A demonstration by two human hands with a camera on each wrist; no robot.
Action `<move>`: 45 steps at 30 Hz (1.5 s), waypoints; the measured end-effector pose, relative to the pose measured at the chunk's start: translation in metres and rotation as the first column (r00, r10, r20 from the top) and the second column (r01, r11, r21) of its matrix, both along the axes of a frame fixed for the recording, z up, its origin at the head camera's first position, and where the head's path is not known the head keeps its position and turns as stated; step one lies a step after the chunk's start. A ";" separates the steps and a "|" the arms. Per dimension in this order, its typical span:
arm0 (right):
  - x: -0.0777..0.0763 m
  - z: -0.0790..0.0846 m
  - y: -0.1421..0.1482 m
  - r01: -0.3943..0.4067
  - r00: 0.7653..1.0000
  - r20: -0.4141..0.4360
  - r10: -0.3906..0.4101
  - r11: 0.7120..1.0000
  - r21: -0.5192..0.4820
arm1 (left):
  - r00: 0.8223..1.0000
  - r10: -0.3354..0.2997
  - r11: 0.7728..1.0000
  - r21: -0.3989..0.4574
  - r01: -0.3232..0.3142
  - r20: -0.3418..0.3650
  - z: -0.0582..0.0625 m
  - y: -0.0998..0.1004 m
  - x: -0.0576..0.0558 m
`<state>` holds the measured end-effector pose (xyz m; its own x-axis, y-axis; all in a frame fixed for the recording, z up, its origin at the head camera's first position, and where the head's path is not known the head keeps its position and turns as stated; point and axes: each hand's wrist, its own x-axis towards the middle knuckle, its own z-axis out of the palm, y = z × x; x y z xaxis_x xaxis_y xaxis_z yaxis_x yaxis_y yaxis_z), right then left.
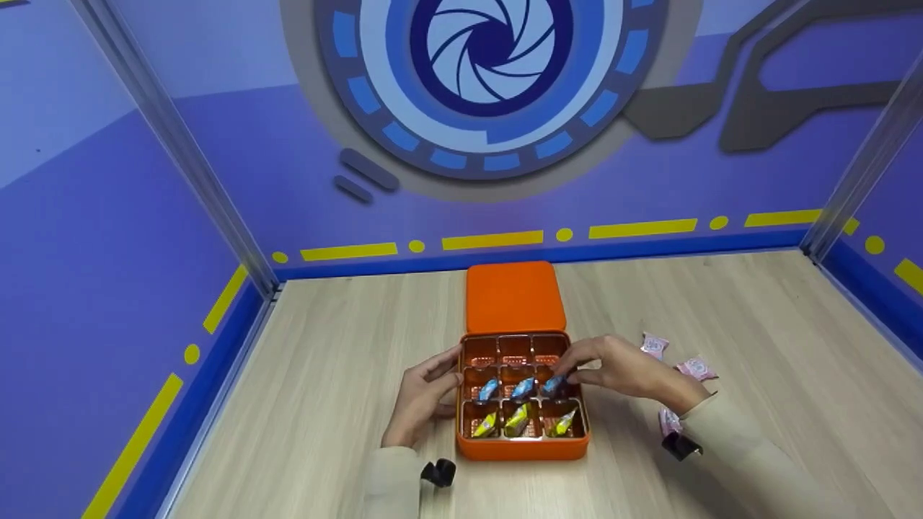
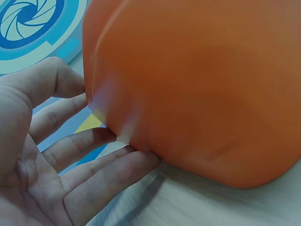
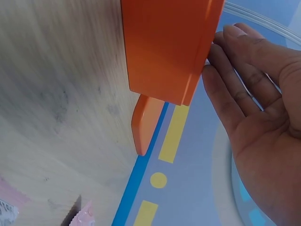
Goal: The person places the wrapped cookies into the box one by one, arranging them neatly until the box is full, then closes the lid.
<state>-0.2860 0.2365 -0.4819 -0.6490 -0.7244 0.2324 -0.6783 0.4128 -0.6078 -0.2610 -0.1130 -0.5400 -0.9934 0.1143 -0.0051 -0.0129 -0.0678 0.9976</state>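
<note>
Right hand: grip narrowed, fingers bent, thumb and fingertips at the shiny blue foil-wrapped candy in the middle row, right compartment; can't tell if it's pinched. Left hand: grip loose, fingers spread and fairly straight, tips against the left wall of the orange rounded-corner box. Wrapper print too small/blurred to read. Blue candy leans, long axis diagonal, far end toward the right; partly shaded by the fingers. Two matching blue candies to its left, same slant. Near row: three yellow foil-wrapped candies, one per compartment, also diagonal. Orange square lid lies just behind the box. Three pale pink printed-wrapper candies on the pale wood-grain tabletop, right of the box.
</note>
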 end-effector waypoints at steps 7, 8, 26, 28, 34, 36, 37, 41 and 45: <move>0.005 0.005 0.007 0.018 1.000 -0.006 -0.018 1.000 -0.014 | 1.000 0.005 1.000 -0.029 -0.006 -0.020 -0.002 0.001 -0.001; 0.006 0.006 0.008 0.024 1.000 -0.002 -0.024 1.000 -0.015 | 1.000 0.004 1.000 -0.026 -0.004 -0.021 -0.002 0.001 -0.001; 0.010 0.015 0.039 0.108 0.994 -0.020 -0.109 0.994 -0.029 | 0.998 0.002 0.998 -0.067 -0.006 -0.065 -0.001 0.001 -0.001; 0.010 0.016 0.042 0.121 0.992 -0.023 -0.122 0.992 -0.032 | 0.998 0.002 0.998 -0.069 -0.007 -0.063 -0.001 0.001 -0.001; 0.009 0.014 0.051 0.135 0.990 -0.029 -0.137 0.989 -0.060 | 1.000 0.005 0.999 -0.052 -0.006 -0.026 -0.001 0.001 -0.001; 0.009 0.013 0.054 0.137 0.990 -0.035 -0.139 0.988 -0.072 | 1.000 0.005 0.999 -0.041 -0.005 -0.008 -0.001 0.000 -0.001; 0.009 0.012 0.056 0.138 0.989 -0.040 -0.142 0.987 -0.077 | 1.000 0.005 0.999 -0.036 -0.005 0.004 -0.001 0.000 -0.001; 0.008 0.010 0.064 0.148 0.987 -0.053 -0.153 0.984 -0.097 | 1.000 0.003 1.000 -0.025 -0.002 0.023 0.000 0.000 -0.001; 0.007 0.009 0.071 0.173 0.982 -0.052 -0.179 0.980 -0.101 | 0.999 0.008 1.000 -0.017 -0.007 0.035 0.001 0.001 0.000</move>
<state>-0.2787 0.3071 -0.4733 -0.7472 -0.5725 0.3376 -0.6368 0.4715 -0.6100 -0.2612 -0.1125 -0.5393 -0.9934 0.1064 -0.0422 -0.0478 -0.0508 0.9976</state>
